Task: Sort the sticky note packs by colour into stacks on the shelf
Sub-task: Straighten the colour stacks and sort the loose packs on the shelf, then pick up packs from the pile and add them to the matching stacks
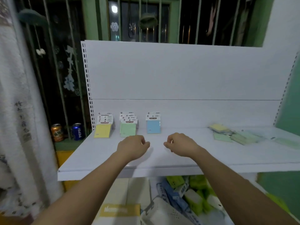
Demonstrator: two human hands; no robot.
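We take the white shelf [100, 153] as our landmark. At its rear left, against the back panel, stand three sorted stacks of sticky note packs: the yellow stack [103, 127] nearest the left upright, the green stack [128, 126] just to its right, and the blue stack [153, 123] further right, each apart from its neighbour. At the shelf's right end lies the unsorted pile [233, 134], a loose heap of yellow and green packs, well apart from the stacks.

Our left hand [132, 147] and right hand [181, 144] hover above the shelf's middle, in front of the green and blue stacks. Both have fingers loosely curled and grip nothing.

Left of the shelf, on a green ledge, stand an orange can [56, 132] and a blue Pepsi can [78, 131].
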